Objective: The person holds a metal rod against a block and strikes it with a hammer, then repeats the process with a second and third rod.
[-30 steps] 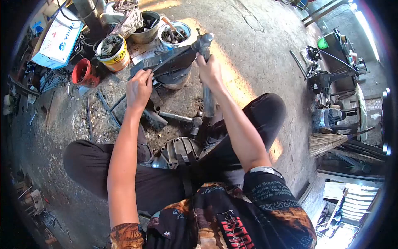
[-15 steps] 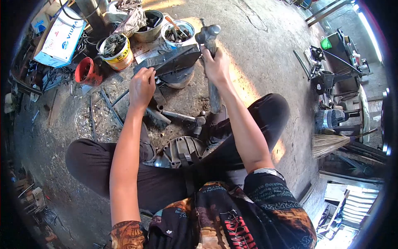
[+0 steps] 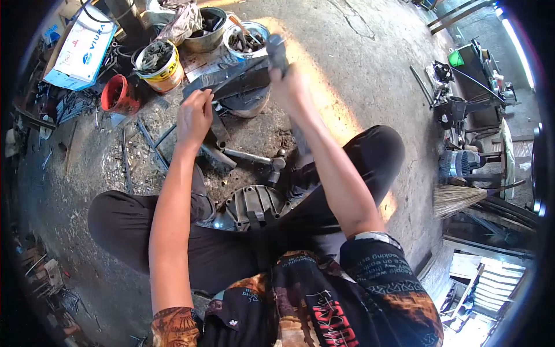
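Observation:
My left hand (image 3: pixel 195 118) pinches the near end of a thin dark metal rod (image 3: pixel 238 75), which slants across the top of a dark metal block (image 3: pixel 231 88) like an anvil. Blurred by motion, my right hand (image 3: pixel 293 95) is closed round the handle of a hammer (image 3: pixel 277 51). The hammer's head overlaps the right end of the block in this view. Between my legs lies a ribbed metal casing (image 3: pixel 257 203). A second hammer (image 3: pixel 276 166) rests on the floor, between the casing and the block.
Behind the block stand a white bucket (image 3: pixel 245 41) of metal pieces, a yellow bucket (image 3: pixel 157 65) and a red bucket (image 3: pixel 120 95). A white and blue box (image 3: pixel 81 56) is at the far left. Metal bars (image 3: pixel 151 141) lie left of the block; a broom (image 3: pixel 459 199) is at right.
The hammer and my right hand have moved left and slightly down over the block's right end. My left hand stays at the rod with only a slight shift.

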A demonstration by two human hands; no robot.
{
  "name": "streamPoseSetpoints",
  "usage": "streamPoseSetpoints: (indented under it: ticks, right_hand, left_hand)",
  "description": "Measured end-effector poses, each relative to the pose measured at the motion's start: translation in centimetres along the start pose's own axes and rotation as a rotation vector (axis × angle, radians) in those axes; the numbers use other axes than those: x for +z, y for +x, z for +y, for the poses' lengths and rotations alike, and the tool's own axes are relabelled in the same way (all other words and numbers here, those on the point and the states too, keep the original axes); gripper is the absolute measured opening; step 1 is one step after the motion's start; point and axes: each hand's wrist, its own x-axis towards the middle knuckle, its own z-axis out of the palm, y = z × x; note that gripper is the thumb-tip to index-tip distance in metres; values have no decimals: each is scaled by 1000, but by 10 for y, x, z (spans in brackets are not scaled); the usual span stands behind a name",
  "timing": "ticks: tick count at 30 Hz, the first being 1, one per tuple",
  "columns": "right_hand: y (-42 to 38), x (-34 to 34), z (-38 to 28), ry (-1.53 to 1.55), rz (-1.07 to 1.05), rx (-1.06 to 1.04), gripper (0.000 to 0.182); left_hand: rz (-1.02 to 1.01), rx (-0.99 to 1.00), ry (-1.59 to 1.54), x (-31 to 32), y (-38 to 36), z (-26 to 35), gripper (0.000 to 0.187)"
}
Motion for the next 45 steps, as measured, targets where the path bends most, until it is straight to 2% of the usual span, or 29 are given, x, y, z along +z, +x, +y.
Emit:
streamPoseSetpoints:
  ticks: [1, 3, 4, 7, 9, 10, 16, 19, 21, 23, 26, 29, 31, 33, 34, 35, 37, 38, 45]
  right_hand:
    - [6, 25, 30, -129, 125, -94, 48]
    - [20, 8, 41, 286, -93, 226, 55]
    - [6, -12, 22, 303, -19, 231, 57]
    - [12, -12, 35, 311, -11, 296, 49]
    - [17, -11, 42, 335, -27, 294, 51]
    - [18, -11, 42, 296, -4, 250, 53]
    - [9, -29, 7, 183, 88, 14, 52]
    - [8, -20, 1, 243, 113, -31, 49]
    - [6, -8, 6, 182, 48, -81, 47]
    - [17, 28, 42, 2, 199, -107, 47]
    - [13, -3, 19, 58, 157, -61, 47]
    - [0, -33, -14, 244, 259, -145, 46]
    - [-4, -24, -10, 308, 254, -159, 48]
    - [8, 9, 24, -68, 20, -22, 48]
    - [18, 42, 62, -116, 318, -290, 49]
    - [19, 29, 49, -113, 326, -297, 49]
    - [2, -2, 15, 213, -18, 165, 51]
    - [7, 0, 24, 276, -52, 221, 51]
    - [8, -10, 23, 199, -46, 117, 52]
  left_hand:
    - [7, 9, -4, 2, 2, -1, 13]
    - [51, 18, 3, 4, -2, -12, 13]
    - [-1, -35, -5, 0, 0, -7, 13]
    - [11, 2, -12, 0, -1, -3, 14]
    - [-28, -6, -46, -2, -2, 0, 14]
    - [-69, -19, -83, -3, -1, 1, 14]
    - [-29, 40, -35, -2, -1, -6, 15]
    - [-61, 11, -63, -2, -4, -9, 15]
    - [-61, 13, -44, 0, -5, -12, 15]
    - [-62, 23, -25, -1, -3, -11, 16]
    - [-93, 7, -61, -6, -3, -7, 16]
    - [-47, 59, -63, -1, -3, -9, 16]
    - [-83, 35, -24, -3, -1, -5, 16]
    - [-74, 53, -45, -3, -1, -3, 17]
    - [-72, 46, -36, -2, -1, -2, 17]
    - [-64, 34, -24, -1, 0, -2, 17]
    - [-51, 28, 29, -8, -3, 2, 16]
    - [-46, 15, 40, -8, -3, 2, 16]
    - [-46, 4, 69, -6, -1, -3, 15]
